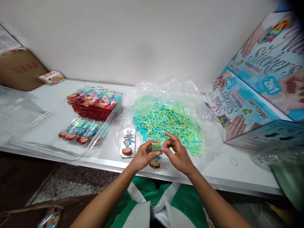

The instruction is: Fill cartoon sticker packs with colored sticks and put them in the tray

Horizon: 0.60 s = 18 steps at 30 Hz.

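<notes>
Thumb and fingers of my left hand (pixel 143 155) are closed on a small printed packet (pixel 155 147) with light green sticks showing at its top. My right hand (pixel 177 155) pinches the packet's right edge, its index finger raised. Just below the fingers shows a printed cartoon head (pixel 155 164); my fingers hide whether it belongs to the same packet. Behind my hands a heap of green and blue sticks (pixel 166 123) lies on a clear plastic sheet (pixel 209 126). A flat stack of printed packets (pixel 127 147) lies left of my left hand.
Further left, a clear plastic tray (pixel 47 139) holds filled packets (pixel 80 130) and a taller stack (pixel 92 103). Nail-sticker display boxes (pixel 256 91) stand at the right. A brown carton (pixel 21 69) and a small box (pixel 51 78) are at the back left, against the wall.
</notes>
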Tool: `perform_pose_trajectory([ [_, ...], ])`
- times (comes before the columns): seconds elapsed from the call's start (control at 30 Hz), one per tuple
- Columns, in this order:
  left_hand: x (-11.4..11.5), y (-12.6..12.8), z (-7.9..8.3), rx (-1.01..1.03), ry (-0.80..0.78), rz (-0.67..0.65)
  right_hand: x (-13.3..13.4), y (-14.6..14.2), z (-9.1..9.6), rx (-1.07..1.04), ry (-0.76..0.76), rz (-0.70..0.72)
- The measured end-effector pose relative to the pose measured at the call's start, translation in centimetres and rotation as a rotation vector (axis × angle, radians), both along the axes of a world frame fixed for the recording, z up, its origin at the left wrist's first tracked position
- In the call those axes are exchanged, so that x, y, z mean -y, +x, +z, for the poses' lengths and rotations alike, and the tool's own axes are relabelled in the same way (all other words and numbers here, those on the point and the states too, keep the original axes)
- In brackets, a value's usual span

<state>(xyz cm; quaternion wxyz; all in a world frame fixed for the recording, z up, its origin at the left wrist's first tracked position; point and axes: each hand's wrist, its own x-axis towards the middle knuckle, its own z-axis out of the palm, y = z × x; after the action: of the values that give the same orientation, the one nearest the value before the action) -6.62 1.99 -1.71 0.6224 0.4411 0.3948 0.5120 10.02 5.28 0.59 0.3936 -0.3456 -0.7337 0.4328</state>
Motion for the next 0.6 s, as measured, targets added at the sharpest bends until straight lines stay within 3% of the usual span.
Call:
perform_pose_trajectory([
  [0.13,0.00,-0.12,0.02,0.024,-0.006,-0.019,-0.14,0.25,0.21,0.126,0.170,0.053],
  [0.27,-0.08,-0.14,-0.04,-0.006,0.011,-0.013,-0.31,0.38,0.29,0.174,0.238,0.106],
  [0.47,-0.14,-0.21,-0.20,-0.092,0.052,-0.003,-0.29,0.45,0.46,0.091,0.329,-0.097],
  [0.6,-0.10,-0.35,-0.40,-0.133,0.047,0.004,-0.47,0.60,0.91,0.040,0.341,-0.112],
])
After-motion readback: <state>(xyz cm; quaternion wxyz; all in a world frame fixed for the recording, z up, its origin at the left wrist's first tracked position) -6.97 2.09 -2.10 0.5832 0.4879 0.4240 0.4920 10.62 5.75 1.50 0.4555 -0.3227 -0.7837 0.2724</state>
